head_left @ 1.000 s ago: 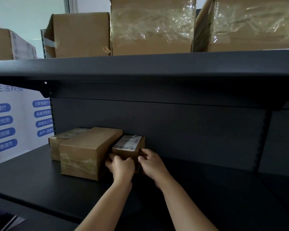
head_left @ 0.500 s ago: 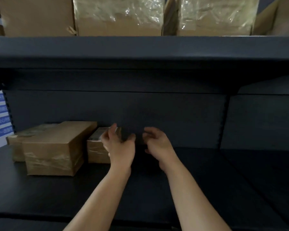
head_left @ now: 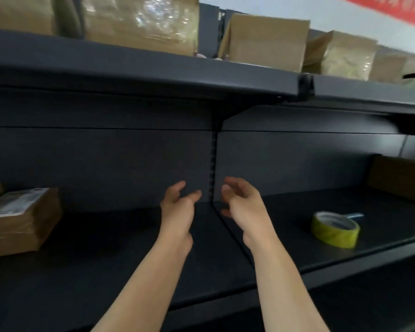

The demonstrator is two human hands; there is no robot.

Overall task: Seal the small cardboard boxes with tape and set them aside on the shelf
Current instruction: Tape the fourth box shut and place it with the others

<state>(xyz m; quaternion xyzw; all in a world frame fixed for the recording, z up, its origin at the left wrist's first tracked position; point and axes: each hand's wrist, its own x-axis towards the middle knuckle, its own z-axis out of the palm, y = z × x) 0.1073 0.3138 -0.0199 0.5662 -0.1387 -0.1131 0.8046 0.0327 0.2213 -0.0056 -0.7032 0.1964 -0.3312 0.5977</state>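
Box (head_left: 17,224): brown cardboard, pale label on top, sits far left on matte black shelf (head_left: 106,259), well apart from left hand (head_left: 177,209). Left hand and right hand (head_left: 244,207) both loose, fingers half-curled, holding nothing. Round yellow tape roll (head_left: 334,230) further right.

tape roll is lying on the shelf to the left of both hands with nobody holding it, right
Not quite. The head view shows the tape roll to the right of both hands, not the left. The rest holds: it lies on the shelf, and neither the left hand nor the right hand holds it.
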